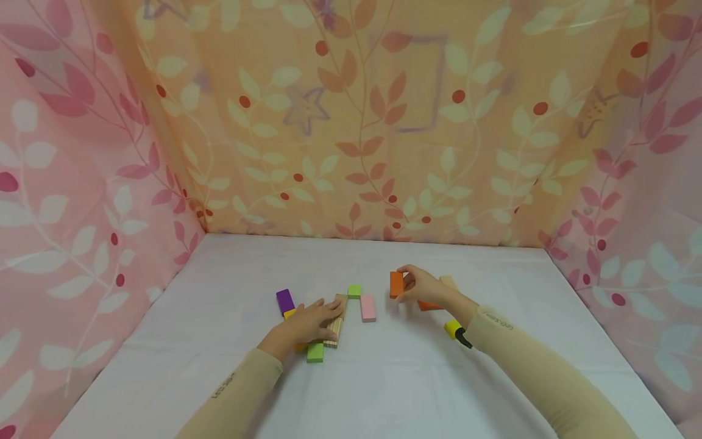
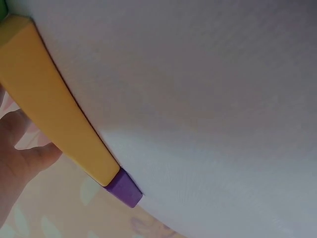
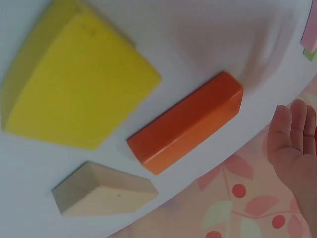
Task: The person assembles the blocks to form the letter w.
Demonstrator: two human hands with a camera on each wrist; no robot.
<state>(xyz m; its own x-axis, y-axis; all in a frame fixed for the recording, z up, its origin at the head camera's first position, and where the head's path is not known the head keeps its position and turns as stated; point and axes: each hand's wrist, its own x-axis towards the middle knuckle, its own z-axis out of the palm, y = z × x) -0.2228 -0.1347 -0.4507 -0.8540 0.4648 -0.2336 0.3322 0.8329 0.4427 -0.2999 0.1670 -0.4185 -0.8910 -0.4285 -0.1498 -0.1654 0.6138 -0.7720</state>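
Observation:
In the head view my right hand [image 1: 421,285] pinches an orange block [image 1: 397,285] upright between thumb and fingers. Just beneath the wrist lies a second orange block [image 3: 185,124]. My left hand [image 1: 309,322] lies spread over a row of plain wooden pieces [image 1: 333,334], its fingertips and thumb on top of them. Partly hidden under that hand is a long yellow-orange block [image 2: 59,99], with a purple block [image 1: 284,300] at its far end and a green block [image 1: 315,352] at its near end.
Between the hands lie a pink block [image 1: 368,308] and a small green block [image 1: 354,291]. Near the right forearm are a yellow block [image 3: 81,82] and a plain wood block [image 3: 104,191]. A black piece [image 1: 464,338] juts out by the right sleeve. Patterned curtains [image 1: 356,122] surround the white table [image 1: 384,390].

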